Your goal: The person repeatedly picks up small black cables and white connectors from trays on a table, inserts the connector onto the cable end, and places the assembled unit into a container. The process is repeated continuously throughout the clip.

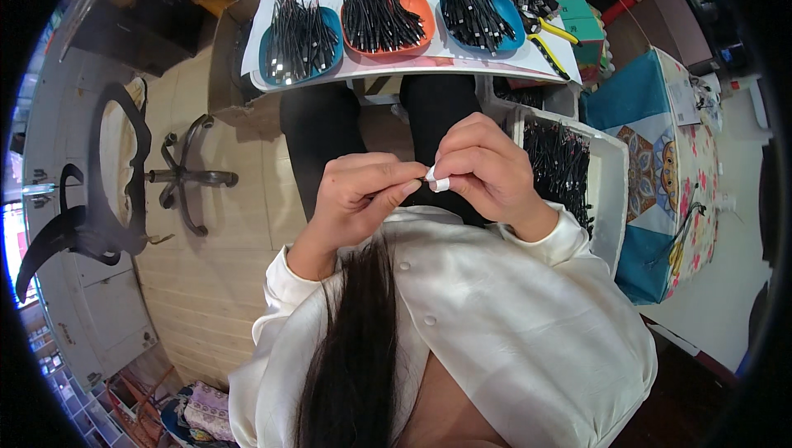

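Hands together, low on the person's side of the orange tray! The left hand pinches thumb to forefinger at a small dark piece; the right hand has the white strip nipped between thumb and fingers, curled right where the fingertips meet. That strip looks feather-light, thin and bendy, likely to crease under a hard squeeze, so it's edges and fingertips only. Slippery or tacky? Can't tell. The dark piece, mostly hidden, seems slim; stiffness is anyone's guess. Just left of the orange tray, black cables!
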The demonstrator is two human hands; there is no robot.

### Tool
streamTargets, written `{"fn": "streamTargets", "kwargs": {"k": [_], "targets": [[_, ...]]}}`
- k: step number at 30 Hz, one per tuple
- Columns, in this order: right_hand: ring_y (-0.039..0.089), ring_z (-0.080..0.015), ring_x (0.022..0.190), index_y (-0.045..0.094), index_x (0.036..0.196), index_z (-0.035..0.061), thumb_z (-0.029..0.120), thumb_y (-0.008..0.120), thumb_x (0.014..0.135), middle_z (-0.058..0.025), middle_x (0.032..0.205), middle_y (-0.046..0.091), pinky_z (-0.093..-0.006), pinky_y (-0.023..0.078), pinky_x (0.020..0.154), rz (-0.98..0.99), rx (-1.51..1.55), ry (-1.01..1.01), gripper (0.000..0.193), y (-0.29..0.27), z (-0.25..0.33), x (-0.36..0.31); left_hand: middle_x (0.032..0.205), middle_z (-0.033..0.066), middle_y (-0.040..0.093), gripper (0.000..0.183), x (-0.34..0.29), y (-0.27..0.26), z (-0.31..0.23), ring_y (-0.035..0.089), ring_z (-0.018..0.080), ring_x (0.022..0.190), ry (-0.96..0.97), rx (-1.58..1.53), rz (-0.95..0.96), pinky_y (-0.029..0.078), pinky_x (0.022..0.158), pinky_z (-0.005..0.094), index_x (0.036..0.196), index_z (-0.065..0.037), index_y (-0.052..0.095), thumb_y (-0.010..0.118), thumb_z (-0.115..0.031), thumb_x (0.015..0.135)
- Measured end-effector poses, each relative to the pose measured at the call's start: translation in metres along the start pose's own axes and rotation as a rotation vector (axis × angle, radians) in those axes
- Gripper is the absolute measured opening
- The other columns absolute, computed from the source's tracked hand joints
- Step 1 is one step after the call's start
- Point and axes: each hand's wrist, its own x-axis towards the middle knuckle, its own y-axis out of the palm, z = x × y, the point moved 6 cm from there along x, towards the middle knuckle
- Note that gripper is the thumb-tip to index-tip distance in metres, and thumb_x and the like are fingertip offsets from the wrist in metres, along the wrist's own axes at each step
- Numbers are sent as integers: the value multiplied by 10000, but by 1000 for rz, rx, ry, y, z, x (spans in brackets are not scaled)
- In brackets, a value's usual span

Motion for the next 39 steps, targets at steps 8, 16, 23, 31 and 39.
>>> {"fn": "streamTargets", "kwargs": {"k": [8,16,23,31,39], "targets": [[572,-251,782,666,882,38,76,747,735,-90,880,611,-322,472,706,-102,87,84,172,-10,-32,17,758,82,660,127,41,-13,20,580,108,601,-186,-91,87,457,536,228,968,36,690,661,17,845],[603,-255,762,654,909,21,70,628,829,-97,814,636,-339,480,691,-94,195,240,98,-17,-99,15,823,74,668,84,172,-87,36,614,89,695,-259,181,-60,485,634,208,948,55,659,625,9,886],[619,-263,815,631,923,75,168,636,840,-81,808,615,-380,511,724,366,132,165,125,63,-143,-21,862,165,677,134,299,-92,148,656,314,746,28,999,215,510,667,348,955,-10,681,655,-82,845],[620,-264,809,617,930,59,128,663,808,-79,805,607,-381,514,730,254,317,167,147,53,-159,-24,807,137,663,116,326,-92,235,650,335,799,95,1231,460,509,721,432,877,-45,673,582,-101,832],[619,-273,804,606,923,43,126,653,819,-89,813,606,-381,510,722,256,382,167,141,51,-162,-25,775,118,642,113,330,-85,245,650,313,798,162,1343,568,514,701,421,840,-35,648,583,-49,749]]}}
